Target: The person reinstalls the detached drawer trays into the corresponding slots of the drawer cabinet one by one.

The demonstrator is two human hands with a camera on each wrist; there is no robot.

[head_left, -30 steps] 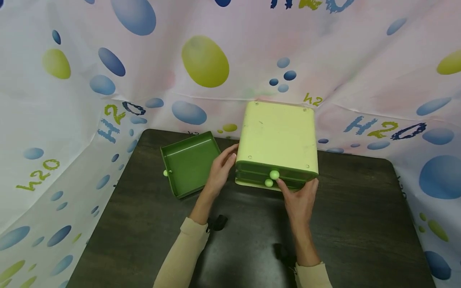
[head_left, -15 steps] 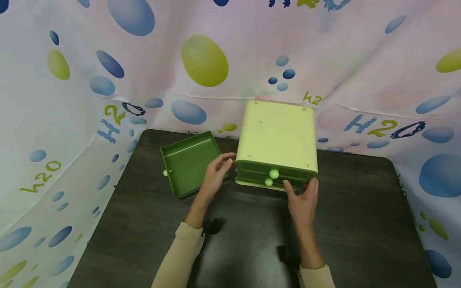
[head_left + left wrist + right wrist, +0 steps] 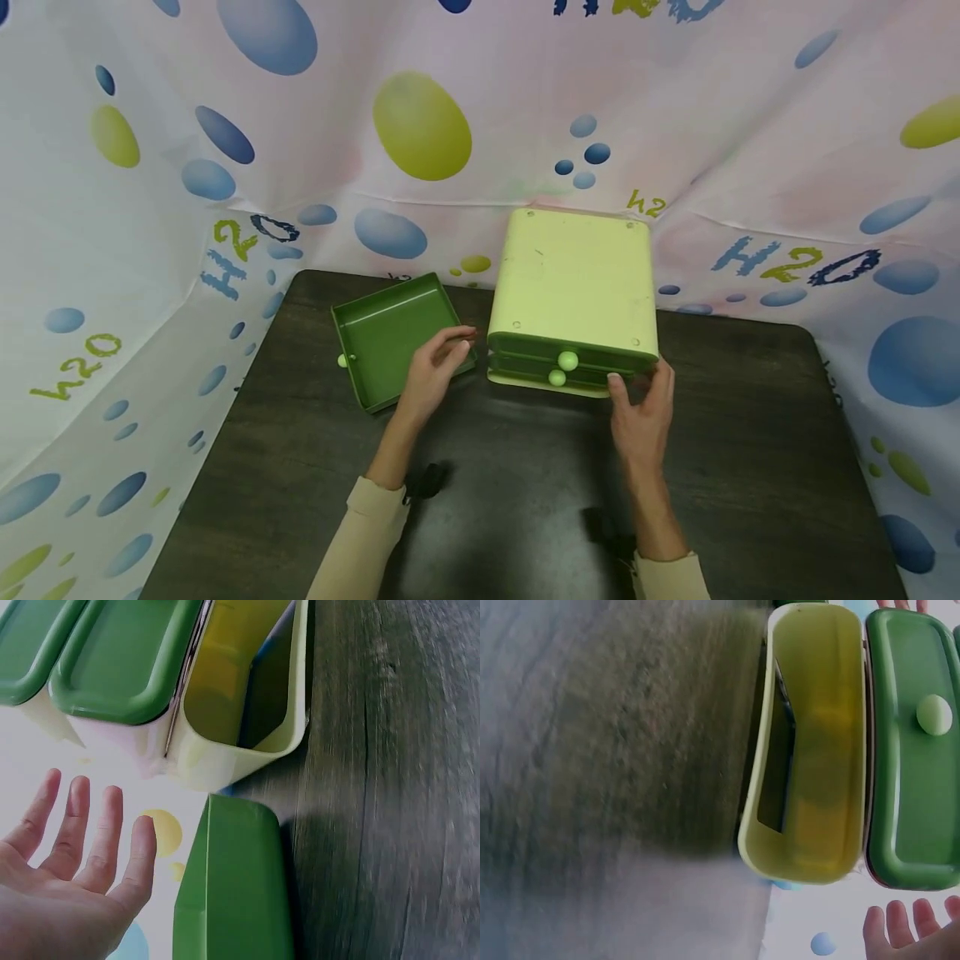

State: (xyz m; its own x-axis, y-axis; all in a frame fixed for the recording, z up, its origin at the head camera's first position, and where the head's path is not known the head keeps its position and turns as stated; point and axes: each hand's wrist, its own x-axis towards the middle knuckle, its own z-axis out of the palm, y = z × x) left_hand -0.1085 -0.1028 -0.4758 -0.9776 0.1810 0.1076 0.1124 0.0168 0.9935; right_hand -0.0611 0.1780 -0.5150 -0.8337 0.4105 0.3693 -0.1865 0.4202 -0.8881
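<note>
A pale yellow cabinet (image 3: 577, 279) with green drawers stands toward the back of the table. Two drawer fronts with round light-green knobs (image 3: 567, 361) face me. Its lowest slot (image 3: 821, 750) is hollow, seen in both wrist views. To its left lies a loose dark-green drawer (image 3: 386, 337), open side up and with nothing in it. My left hand (image 3: 435, 367) hovers over that drawer's right corner, fingers loosely bent around nothing. At the cabinet's front right corner is my right hand (image 3: 645, 421), its thumb before the lower front. The right wrist view shows straight fingers (image 3: 898, 924) beside the cabinet.
The dark wooden table (image 3: 750, 467) extends in front and to both sides. A patterned curtain (image 3: 525, 100) hangs close behind the cabinet and along the sides. Each wrist carries a small black device (image 3: 429, 481).
My left hand has come away from the cabinet's left side, moving left and toward me. The right hand has slid slightly right, its thumb leaving the knobs. Cabinet and loose drawer stay put.
</note>
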